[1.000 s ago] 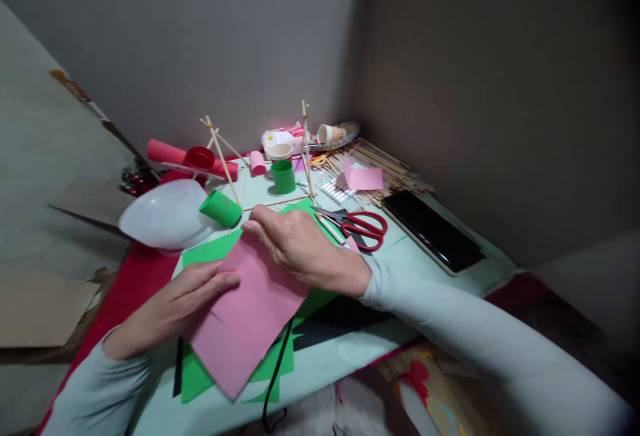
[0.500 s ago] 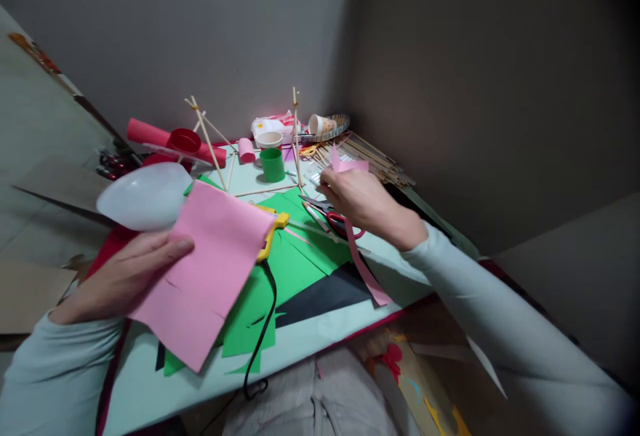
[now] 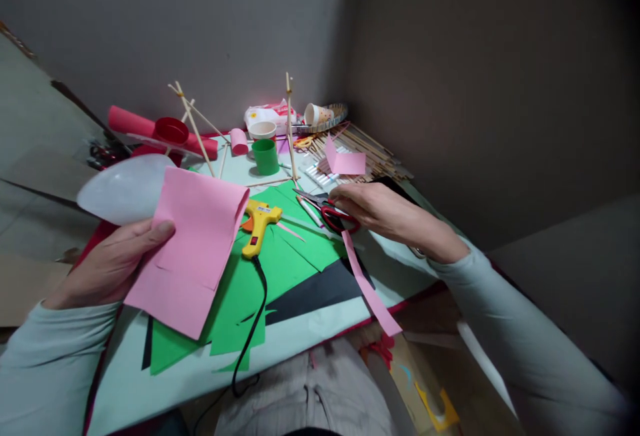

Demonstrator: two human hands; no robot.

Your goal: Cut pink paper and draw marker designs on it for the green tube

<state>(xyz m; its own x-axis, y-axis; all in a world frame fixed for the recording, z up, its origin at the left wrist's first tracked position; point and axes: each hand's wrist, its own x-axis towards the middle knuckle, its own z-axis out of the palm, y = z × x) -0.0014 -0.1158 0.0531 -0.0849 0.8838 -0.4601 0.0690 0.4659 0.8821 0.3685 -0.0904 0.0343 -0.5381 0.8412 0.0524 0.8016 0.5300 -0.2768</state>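
Note:
My left hand [image 3: 117,259] holds a folded sheet of pink paper [image 3: 193,256] by its left edge, thumb on top. The sheet has small cuts in it and hangs above the near left of the table. Over the red-handled scissors [image 3: 336,217], my right hand [image 3: 380,208] has its fingers curled at the handles; part of the grip is hidden. A long pink paper strip [image 3: 367,286] trails below the scissors. Just beyond that hand, a small folded pink piece [image 3: 347,163] rests on a set of markers [image 3: 320,175].
A yellow glue gun [image 3: 259,226] lies on green sheets [image 3: 285,266] and has a black cord. Behind are a thin stick frame [image 3: 290,129], a green ring [image 3: 265,157], paper cups [image 3: 318,115] and wooden sticks [image 3: 375,146]. A white balloon [image 3: 123,189] sits left.
My right hand has moved away from the small folded pink piece, down and right to the scissor handles. My left hand still holds the pink paper. The view has shifted slightly.

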